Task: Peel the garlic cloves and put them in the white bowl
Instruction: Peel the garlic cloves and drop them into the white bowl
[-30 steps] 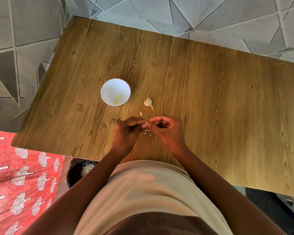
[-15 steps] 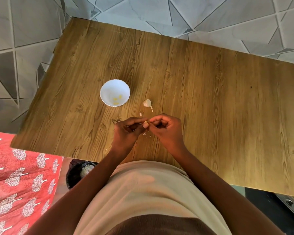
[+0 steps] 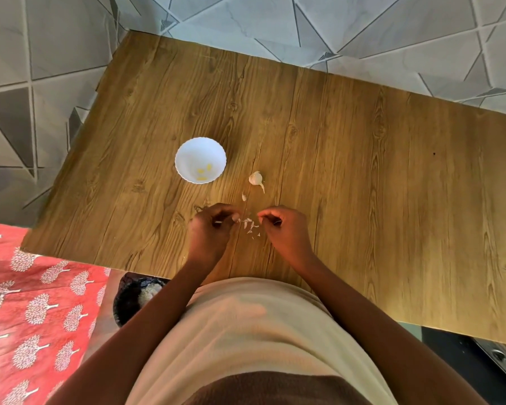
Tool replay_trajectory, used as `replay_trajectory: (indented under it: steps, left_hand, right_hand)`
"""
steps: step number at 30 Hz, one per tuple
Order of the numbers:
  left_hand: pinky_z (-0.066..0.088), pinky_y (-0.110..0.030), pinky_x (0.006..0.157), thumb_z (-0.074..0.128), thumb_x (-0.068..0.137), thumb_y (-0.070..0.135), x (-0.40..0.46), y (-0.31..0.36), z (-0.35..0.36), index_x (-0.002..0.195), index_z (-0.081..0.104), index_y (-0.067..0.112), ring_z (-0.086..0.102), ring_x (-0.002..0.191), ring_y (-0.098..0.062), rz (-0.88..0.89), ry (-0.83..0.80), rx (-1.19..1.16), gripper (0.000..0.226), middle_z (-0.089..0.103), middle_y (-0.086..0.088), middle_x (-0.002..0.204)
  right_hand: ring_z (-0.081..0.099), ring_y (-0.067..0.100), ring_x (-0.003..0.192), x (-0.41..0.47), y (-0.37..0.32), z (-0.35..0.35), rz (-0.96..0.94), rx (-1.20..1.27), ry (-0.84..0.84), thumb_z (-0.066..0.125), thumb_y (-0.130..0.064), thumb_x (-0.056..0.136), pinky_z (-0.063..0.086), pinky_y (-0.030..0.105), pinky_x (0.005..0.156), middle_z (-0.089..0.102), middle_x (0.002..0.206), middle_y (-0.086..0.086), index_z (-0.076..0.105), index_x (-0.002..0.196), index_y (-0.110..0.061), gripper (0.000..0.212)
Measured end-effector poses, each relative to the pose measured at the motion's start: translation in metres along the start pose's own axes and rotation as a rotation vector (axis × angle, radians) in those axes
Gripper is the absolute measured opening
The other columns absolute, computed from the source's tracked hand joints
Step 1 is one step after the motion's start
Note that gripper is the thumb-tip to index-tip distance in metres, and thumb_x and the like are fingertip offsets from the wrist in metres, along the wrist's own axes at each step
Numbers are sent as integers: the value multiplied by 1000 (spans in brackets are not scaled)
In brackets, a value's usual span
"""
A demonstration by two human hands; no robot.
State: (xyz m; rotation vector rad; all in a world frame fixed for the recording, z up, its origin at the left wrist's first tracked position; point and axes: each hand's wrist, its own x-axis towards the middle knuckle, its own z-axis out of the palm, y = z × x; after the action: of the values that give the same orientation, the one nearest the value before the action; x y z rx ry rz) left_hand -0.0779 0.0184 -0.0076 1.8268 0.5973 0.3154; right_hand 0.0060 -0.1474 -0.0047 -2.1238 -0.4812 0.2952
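Here, on the wooden table (image 3: 362,171), the white bowl (image 3: 200,160) sits toward the left edge with a few peeled yellow cloves (image 3: 204,172) inside. Nearer the front edge, the left hand (image 3: 209,229) has its fingers curled, pinching something small and pale; whether it is a clove or skin is too blurred to tell. Scraps of skin (image 3: 250,225) lie between the hands. An unpeeled garlic piece (image 3: 256,179) rests just right of the bowl. The right hand (image 3: 284,229) is curled too, its contents unclear. No writing shows.

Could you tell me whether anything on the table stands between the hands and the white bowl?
Nothing visible does. Bare wood lies between the left hand and the white bowl; the unpeeled garlic piece sits off to the bowl's right.
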Motion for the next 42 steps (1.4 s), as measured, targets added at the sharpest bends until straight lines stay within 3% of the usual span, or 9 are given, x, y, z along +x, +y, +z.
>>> replay_trajectory:
  steps: [3, 6, 10, 16, 20, 26, 34, 38, 42]
  left_hand:
    - [60, -40, 71, 68, 87, -3, 11, -26, -18, 99, 78, 8, 71, 81, -24, 207, 119, 409, 19, 75, -7, 98]
    - [59, -48, 67, 66, 89, 0, 18, -44, -30, 103, 79, 6, 67, 86, -34, 193, 143, 574, 20, 68, -13, 103]
    - [59, -48, 71, 70, 90, -3, 13, -45, -32, 110, 76, 3, 65, 89, -36, 228, 118, 527, 22, 63, -17, 110]
    - [59, -44, 76, 66, 88, -9, -14, -45, -28, 114, 71, -2, 65, 97, -40, 284, 137, 489, 27, 61, -20, 115]
    - [58, -43, 89, 51, 96, 10, -23, -47, -21, 119, 71, -2, 65, 107, -36, 412, -32, 506, 32, 63, -19, 120]
    - [51, -44, 105, 60, 95, -1, -21, -55, -22, 128, 66, -1, 59, 122, -34, 390, -94, 452, 34, 61, -16, 134]
    - [49, -37, 106, 62, 98, 1, -17, -55, -25, 126, 66, -1, 59, 119, -28, 380, -84, 399, 29, 63, -15, 128]
    - [45, -29, 106, 61, 99, 7, -18, -56, -26, 126, 67, 2, 58, 119, -26, 364, -88, 386, 28, 62, -12, 131]
    - [46, -31, 105, 61, 100, 10, -19, -58, -26, 127, 66, 3, 58, 120, -26, 348, -88, 383, 28, 61, -11, 132]
  right_hand:
    - [68, 8, 83, 4, 5, 6, -69, -87, -46, 72, -1, 89, 58, 26, 81, 76, 94, 2, 80, 102, -10, 17]
    - [66, 17, 90, 9, 10, 13, -142, -201, -88, 72, -3, 89, 56, 31, 84, 71, 99, 6, 79, 107, -8, 20]
    - [58, 20, 99, 6, 16, 15, -205, -316, -181, 73, 3, 85, 54, 32, 87, 62, 104, 5, 74, 120, -5, 36]
    - [55, 26, 114, 5, 15, 14, -175, -384, -118, 68, 10, 84, 45, 23, 97, 56, 123, 12, 64, 132, 1, 49]
    - [52, 32, 123, 1, 7, 25, -331, -460, -253, 70, 11, 79, 51, 36, 103, 54, 130, 16, 62, 132, 3, 54]
    - [49, 33, 129, 5, 5, 36, -424, -495, -245, 64, 7, 84, 50, 41, 106, 54, 137, 14, 62, 133, 2, 50]
    - [51, 32, 134, -13, 36, 27, -657, -629, -298, 65, -9, 96, 46, 44, 111, 61, 139, 17, 65, 131, -1, 36]
    - [43, 32, 141, -20, 42, 7, -344, -464, -70, 45, -13, 101, 36, 42, 117, 55, 146, 16, 57, 141, -1, 43]
    - [32, 36, 149, -26, 39, 24, -61, -393, 68, 51, -6, 104, 32, 50, 120, 41, 157, 18, 47, 149, 0, 46]
